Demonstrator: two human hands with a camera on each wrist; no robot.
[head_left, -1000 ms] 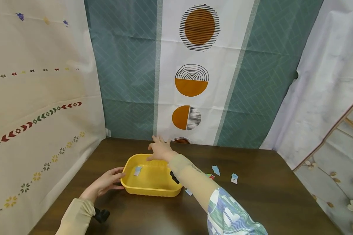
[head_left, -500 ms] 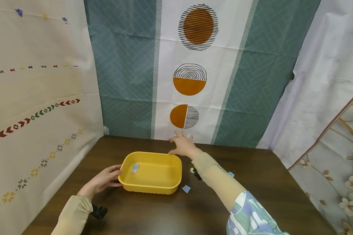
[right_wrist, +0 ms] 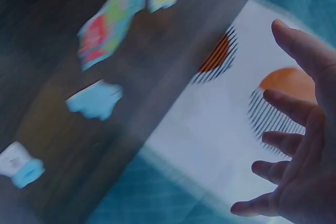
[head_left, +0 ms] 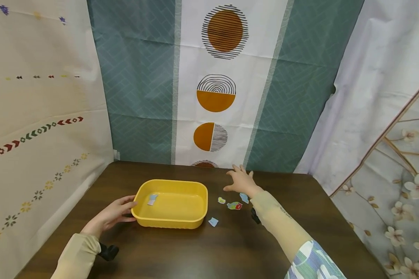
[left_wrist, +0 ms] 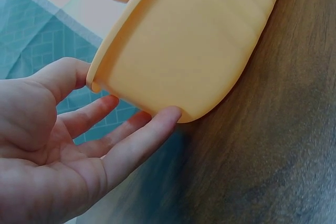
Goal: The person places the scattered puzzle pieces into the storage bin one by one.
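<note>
A yellow plastic tub (head_left: pixel 171 223) stands on the dark wooden table (head_left: pixel 181 252), with one small blue-and-white paper piece (head_left: pixel 152 199) lying inside. My left hand (head_left: pixel 115 212) rests against the tub's left wall; in the left wrist view the left hand (left_wrist: pixel 100 114) has straight fingers on the tub wall (left_wrist: pixel 189 45) and its thumb at the rim. My right hand (head_left: pixel 241 180) hovers empty with spread fingers over loose pieces right of the tub: a red-green piece (head_left: pixel 234 205), a blue piece (head_left: pixel 244 197), a small yellowish piece (head_left: pixel 221 200). The right wrist view shows the right hand (right_wrist: pixel 294 145) held above the red-green piece (right_wrist: pixel 107 24).
Another pale blue piece (head_left: pixel 213 221) lies by the tub's right front corner. Patterned cloth walls (head_left: pixel 216 97) close off the table at the back, left and right. A further white-blue piece (right_wrist: pixel 21 166) lies on the table in the right wrist view.
My right hand has swung from above the tub's far rim to the right, over the loose pieces. My left hand has stayed on the tub. The view has shifted right.
</note>
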